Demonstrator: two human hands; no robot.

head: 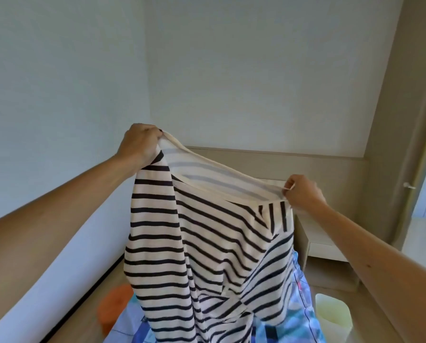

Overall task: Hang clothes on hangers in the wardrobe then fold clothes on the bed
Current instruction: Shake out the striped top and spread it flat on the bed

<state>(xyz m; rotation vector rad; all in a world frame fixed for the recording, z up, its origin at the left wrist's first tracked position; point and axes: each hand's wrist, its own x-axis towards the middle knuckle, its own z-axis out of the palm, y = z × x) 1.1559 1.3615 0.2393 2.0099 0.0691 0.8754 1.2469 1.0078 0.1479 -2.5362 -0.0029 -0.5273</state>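
Left hand (139, 142) grips one shoulder, right hand (302, 193) pinches the other, holding the striped shirt (207, 243) aloft over the bed (301, 318); the slight right pinch risks slipping, dropping that side crumpled.

view: single, head-worn, wide-angle; faces: forward-down over bed (301, 323); range: near

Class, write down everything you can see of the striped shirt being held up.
The striped shirt is cream with thin dark stripes and a plain cream neckband, in soft, knit-looking fabric. It hangs in the air from its shoulders: the left hand grips one side higher, the right hand pinches the other lower, so the neckline slants. Its body falls in twisted folds over the blue patterned bedcover.
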